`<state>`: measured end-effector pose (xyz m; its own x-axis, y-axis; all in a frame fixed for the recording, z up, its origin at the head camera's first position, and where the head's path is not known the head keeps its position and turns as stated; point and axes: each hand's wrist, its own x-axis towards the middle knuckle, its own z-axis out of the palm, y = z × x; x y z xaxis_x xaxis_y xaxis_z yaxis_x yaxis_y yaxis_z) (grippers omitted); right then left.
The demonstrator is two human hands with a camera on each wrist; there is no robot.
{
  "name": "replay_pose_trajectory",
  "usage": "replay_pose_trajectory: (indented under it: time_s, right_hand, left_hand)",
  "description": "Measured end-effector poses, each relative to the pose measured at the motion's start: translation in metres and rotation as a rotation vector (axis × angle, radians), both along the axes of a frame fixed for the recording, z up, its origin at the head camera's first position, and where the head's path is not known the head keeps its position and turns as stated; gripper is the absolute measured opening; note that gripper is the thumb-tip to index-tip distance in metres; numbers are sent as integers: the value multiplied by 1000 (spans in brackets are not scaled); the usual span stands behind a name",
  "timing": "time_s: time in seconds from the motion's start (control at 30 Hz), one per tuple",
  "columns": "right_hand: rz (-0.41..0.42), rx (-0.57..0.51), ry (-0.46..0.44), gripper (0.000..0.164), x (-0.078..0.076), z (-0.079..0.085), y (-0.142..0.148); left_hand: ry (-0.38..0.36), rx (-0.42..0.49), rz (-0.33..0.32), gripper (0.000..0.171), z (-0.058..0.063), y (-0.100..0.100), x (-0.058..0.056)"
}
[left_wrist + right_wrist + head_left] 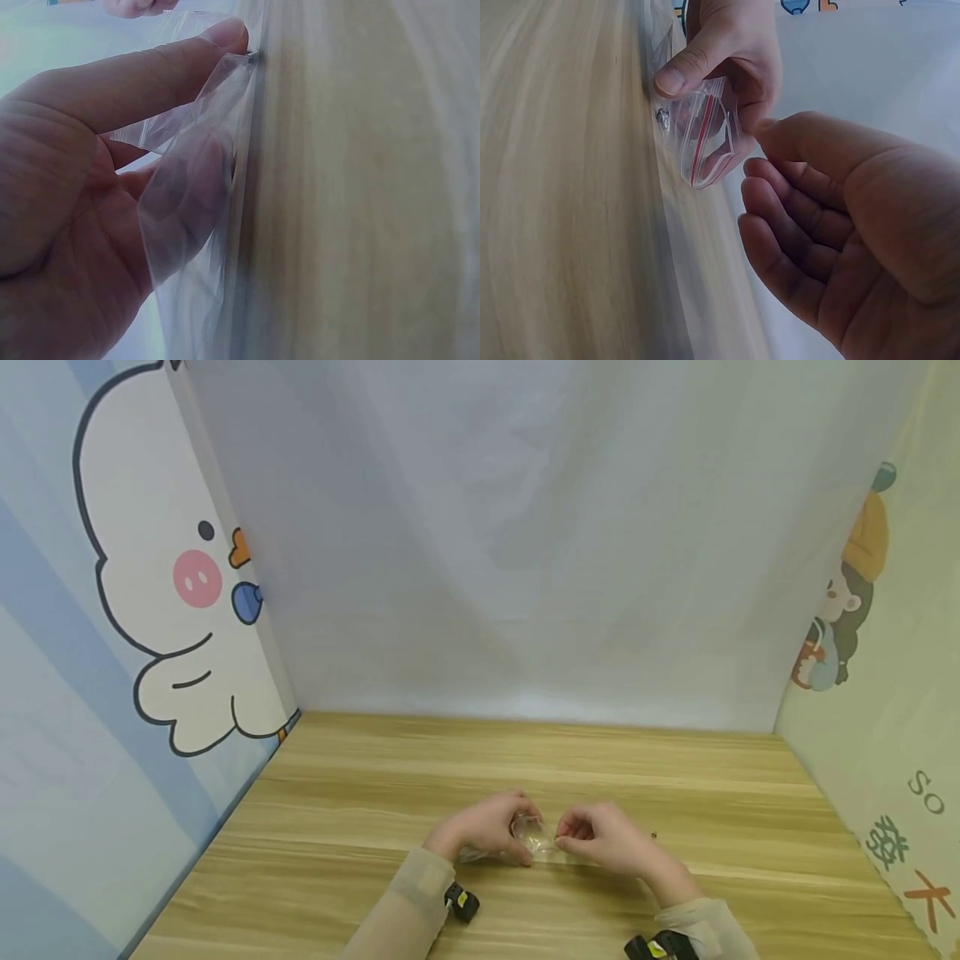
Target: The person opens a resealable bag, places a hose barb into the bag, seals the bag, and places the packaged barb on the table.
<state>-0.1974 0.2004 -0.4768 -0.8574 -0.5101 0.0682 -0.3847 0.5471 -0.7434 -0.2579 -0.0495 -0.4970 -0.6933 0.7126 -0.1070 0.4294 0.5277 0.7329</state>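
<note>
A clear zip bag (pixel 534 837) with a red stripe along its mouth is held by my left hand (pixel 491 827), thumb on the near side and fingers behind. In the right wrist view the bag's mouth (pixel 709 154) gapes toward my right hand (pixel 840 217). A small shiny metal piece (pixel 662 118) shows low in the bag, by the left thumb. My right hand (pixel 603 837) is at the mouth with thumb and forefinger pinched together. A tiny dark piece (pixel 557 837) shows at those fingertips, mostly hidden; its kind is unclear.
A small dark object (pixel 654 835) lies on the wooden table (pixel 375 760) behind the right hand. A pale curtain (pixel 525 568) hangs at the table's back edge. Printed panels stand on the left (pixel 75 735) and right (pixel 862 735). Both wrists wear small black cameras.
</note>
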Motion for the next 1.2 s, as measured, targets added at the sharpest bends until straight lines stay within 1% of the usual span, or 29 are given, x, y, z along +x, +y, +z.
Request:
replay_pose_trajectory:
  time_s: [0.37, 0.63, 1.0, 1.2]
  right_hand:
    - [14, -9, -13, 8, 1, 2, -1]
    - [6, -5, -12, 6, -1, 3, 0]
    - [-1, -1, 0, 6, 0, 2, -3]
    - [-20, -15, -11, 7, 2, 0, -7]
  left_hand:
    - [-3, 7, 4, 56, -2, 0, -1]
    - [-51, 45, 26, 56, 1, 1, -1]
    - [-5, 10, 17, 55, 0, 1, -1]
    - [-54, 47, 32, 56, -1, -1, 3]
